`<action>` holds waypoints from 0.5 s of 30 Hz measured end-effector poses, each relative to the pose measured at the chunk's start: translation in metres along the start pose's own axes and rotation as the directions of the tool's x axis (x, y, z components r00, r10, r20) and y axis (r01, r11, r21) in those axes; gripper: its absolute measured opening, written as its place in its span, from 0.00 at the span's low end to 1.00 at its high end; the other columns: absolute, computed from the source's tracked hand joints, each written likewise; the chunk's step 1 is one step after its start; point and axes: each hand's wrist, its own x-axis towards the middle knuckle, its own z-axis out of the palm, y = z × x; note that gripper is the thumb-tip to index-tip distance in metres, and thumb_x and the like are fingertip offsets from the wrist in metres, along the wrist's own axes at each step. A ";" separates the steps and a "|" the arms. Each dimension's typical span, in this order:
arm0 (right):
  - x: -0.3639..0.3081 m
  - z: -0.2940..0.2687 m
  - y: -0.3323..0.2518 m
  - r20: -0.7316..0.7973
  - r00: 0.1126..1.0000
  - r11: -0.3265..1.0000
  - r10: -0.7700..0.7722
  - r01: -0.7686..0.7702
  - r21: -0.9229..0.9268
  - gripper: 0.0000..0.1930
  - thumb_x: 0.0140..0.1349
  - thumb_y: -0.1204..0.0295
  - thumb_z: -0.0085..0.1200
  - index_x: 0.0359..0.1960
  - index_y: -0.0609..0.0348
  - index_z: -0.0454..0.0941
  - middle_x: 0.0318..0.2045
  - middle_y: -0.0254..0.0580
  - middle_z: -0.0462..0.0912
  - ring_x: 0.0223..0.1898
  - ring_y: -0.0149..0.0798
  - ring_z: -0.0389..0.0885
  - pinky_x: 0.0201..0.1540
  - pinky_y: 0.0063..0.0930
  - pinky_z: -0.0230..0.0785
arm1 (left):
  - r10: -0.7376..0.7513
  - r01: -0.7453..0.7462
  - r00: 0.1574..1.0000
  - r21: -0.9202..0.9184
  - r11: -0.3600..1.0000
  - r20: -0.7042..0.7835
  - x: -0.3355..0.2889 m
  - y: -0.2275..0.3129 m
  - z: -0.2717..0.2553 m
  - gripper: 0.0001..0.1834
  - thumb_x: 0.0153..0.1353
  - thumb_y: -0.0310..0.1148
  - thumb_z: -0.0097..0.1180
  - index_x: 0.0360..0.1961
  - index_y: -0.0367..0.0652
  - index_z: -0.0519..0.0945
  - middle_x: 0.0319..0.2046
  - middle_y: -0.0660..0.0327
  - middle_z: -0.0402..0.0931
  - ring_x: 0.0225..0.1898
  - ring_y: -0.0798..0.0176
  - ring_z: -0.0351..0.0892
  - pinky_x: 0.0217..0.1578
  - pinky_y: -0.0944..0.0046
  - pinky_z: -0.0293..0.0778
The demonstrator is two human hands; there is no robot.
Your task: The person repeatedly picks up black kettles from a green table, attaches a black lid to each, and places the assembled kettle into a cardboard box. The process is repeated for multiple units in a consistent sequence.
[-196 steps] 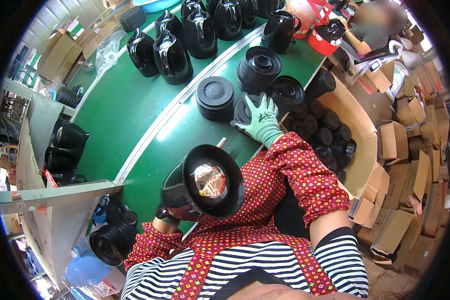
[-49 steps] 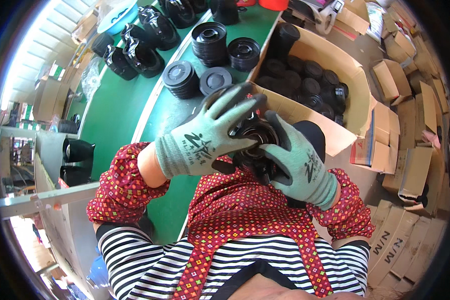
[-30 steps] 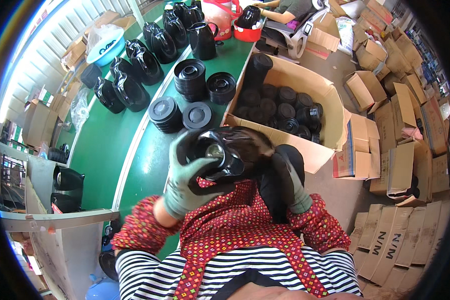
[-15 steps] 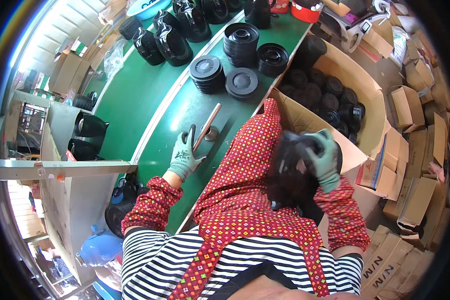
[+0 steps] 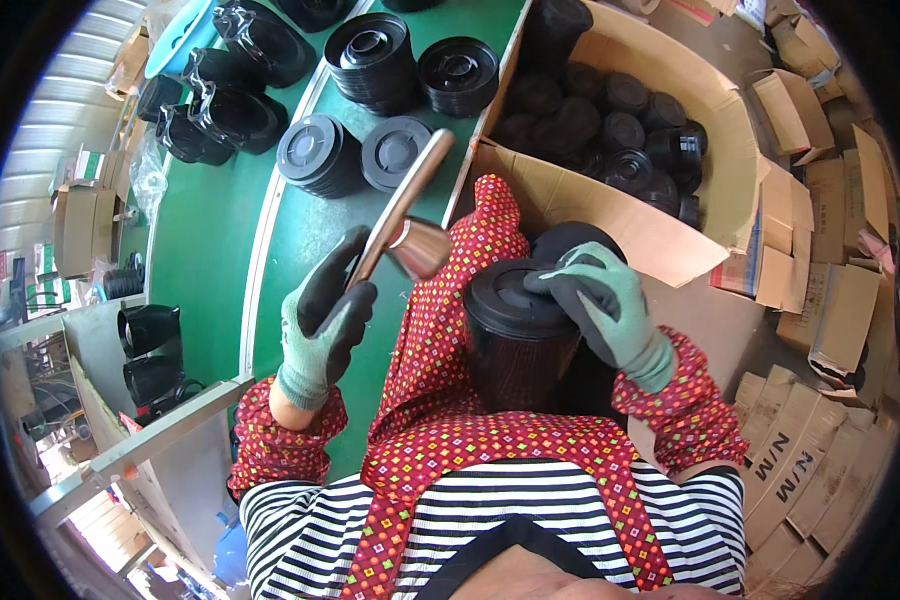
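My left hand (image 5: 320, 310), in a green glove with dark fingertips, is closed on a copper-coloured metal tool (image 5: 402, 205). The tool is a bar with a flared round head, held above the green bench's near edge. At my lap stands a black cylindrical container (image 5: 522, 365), upright, under a round black lid (image 5: 518, 298). My gloved right hand (image 5: 602, 300) has its fingers bent over the lid's right part. Another rounded black part (image 5: 575, 240) shows behind that hand. The container's lower right side is partly hidden by the hand.
Stacks of black lids (image 5: 318, 155) and several glossy black jug bodies (image 5: 232, 115) stand on the green bench (image 5: 210, 220). An open cardboard box (image 5: 660, 235) of black parts is beyond my right hand. Flattened cardboard (image 5: 800, 450) lies at the right. A metal rail (image 5: 150, 435) runs at the left.
My left hand has raised the copper-coloured tool off the bench and toward me. The black container, blurred earlier, now stands upright with its lid in view. The view has shifted.
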 end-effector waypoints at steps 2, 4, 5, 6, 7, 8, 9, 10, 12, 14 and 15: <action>0.025 -0.013 0.008 0.012 0.989 0.985 -0.150 0.149 0.092 0.15 0.64 0.75 0.65 0.52 0.58 0.89 0.44 0.48 0.83 0.45 0.50 0.84 0.49 0.39 0.76 | 0.111 -0.126 0.989 0.161 0.979 0.102 0.015 0.016 0.009 0.30 0.71 0.28 0.64 0.72 0.34 0.75 0.50 0.55 0.84 0.45 0.65 0.82 0.47 0.65 0.76; 0.071 -0.025 -0.011 -0.015 0.897 0.860 -0.441 0.417 -0.294 0.23 0.62 0.71 0.67 0.61 0.50 0.85 0.59 0.47 0.81 0.62 0.56 0.79 0.68 0.51 0.69 | 0.288 -0.341 0.932 0.264 0.902 0.220 0.030 0.029 0.019 0.30 0.69 0.26 0.64 0.71 0.32 0.76 0.61 0.45 0.83 0.59 0.54 0.85 0.60 0.58 0.76; 0.088 -0.026 -0.010 0.040 0.884 0.830 -0.466 0.452 -0.326 0.23 0.63 0.69 0.66 0.60 0.51 0.85 0.57 0.47 0.83 0.62 0.56 0.80 0.69 0.52 0.66 | 0.352 -0.429 0.889 0.263 0.864 0.293 0.039 0.037 0.025 0.30 0.68 0.26 0.64 0.71 0.32 0.76 0.61 0.44 0.83 0.60 0.52 0.85 0.61 0.58 0.76; 0.106 -0.026 -0.008 0.097 0.865 0.798 -0.493 0.494 -0.347 0.22 0.63 0.66 0.66 0.59 0.52 0.86 0.56 0.48 0.84 0.61 0.56 0.80 0.70 0.53 0.63 | 0.412 -0.511 0.839 0.254 0.821 0.356 0.047 0.045 0.031 0.31 0.67 0.27 0.65 0.70 0.32 0.76 0.62 0.42 0.83 0.61 0.50 0.85 0.62 0.57 0.76; 0.123 -0.028 -0.007 0.151 0.843 0.762 -0.516 0.533 -0.368 0.22 0.64 0.63 0.65 0.59 0.53 0.86 0.55 0.48 0.85 0.60 0.56 0.80 0.72 0.55 0.61 | 0.273 -0.383 0.881 0.244 0.891 0.385 0.050 0.057 0.036 0.32 0.65 0.29 0.67 0.71 0.33 0.76 0.59 0.42 0.84 0.58 0.50 0.87 0.59 0.58 0.78; 0.129 -0.022 0.012 0.191 0.865 0.824 -0.464 0.500 -0.265 0.21 0.63 0.63 0.65 0.56 0.54 0.86 0.52 0.48 0.87 0.58 0.56 0.81 0.70 0.55 0.63 | 0.219 -0.344 0.870 0.228 0.911 0.441 0.052 0.069 0.041 0.34 0.64 0.30 0.68 0.71 0.33 0.76 0.55 0.42 0.84 0.54 0.51 0.88 0.56 0.58 0.79; 0.132 -0.016 0.042 0.195 0.879 0.873 -0.436 0.466 -0.146 0.19 0.63 0.62 0.66 0.52 0.57 0.87 0.47 0.47 0.88 0.55 0.55 0.82 0.67 0.54 0.65 | 0.163 -0.307 0.850 0.218 0.927 0.502 0.056 0.081 0.046 0.36 0.62 0.32 0.70 0.71 0.33 0.76 0.51 0.42 0.85 0.50 0.51 0.88 0.53 0.59 0.80; 0.129 -0.006 0.063 0.179 0.901 0.906 -0.396 0.415 -0.085 0.15 0.66 0.65 0.63 0.51 0.58 0.88 0.48 0.47 0.87 0.55 0.55 0.81 0.65 0.53 0.67 | 0.189 -0.358 0.829 0.240 0.903 0.526 0.063 0.087 0.050 0.34 0.63 0.35 0.67 0.70 0.32 0.76 0.52 0.43 0.84 0.49 0.52 0.87 0.53 0.58 0.79; 0.124 -0.001 0.085 0.211 0.868 0.879 -0.450 0.472 -0.067 0.14 0.70 0.68 0.61 0.53 0.59 0.86 0.52 0.49 0.86 0.58 0.55 0.81 0.67 0.51 0.68 | 0.345 -0.573 0.745 0.284 0.769 0.571 0.082 0.093 0.057 0.32 0.67 0.41 0.60 0.68 0.31 0.78 0.53 0.44 0.82 0.49 0.52 0.84 0.53 0.57 0.77; 0.114 0.011 0.121 0.237 0.866 0.890 -0.440 0.456 -0.018 0.14 0.72 0.69 0.59 0.56 0.59 0.85 0.55 0.50 0.84 0.60 0.54 0.80 0.68 0.49 0.68 | 0.456 -0.707 0.622 0.206 0.676 0.637 0.097 0.094 0.067 0.31 0.68 0.42 0.57 0.65 0.30 0.80 0.54 0.43 0.82 0.50 0.49 0.83 0.55 0.54 0.76; 0.115 0.014 0.124 0.250 0.866 0.900 -0.434 0.429 0.077 0.14 0.73 0.69 0.59 0.57 0.59 0.84 0.57 0.50 0.84 0.61 0.54 0.80 0.69 0.48 0.67 | 0.511 -0.733 0.536 0.070 0.677 0.672 0.107 0.089 0.074 0.29 0.68 0.40 0.56 0.64 0.30 0.81 0.54 0.42 0.82 0.52 0.46 0.83 0.57 0.51 0.75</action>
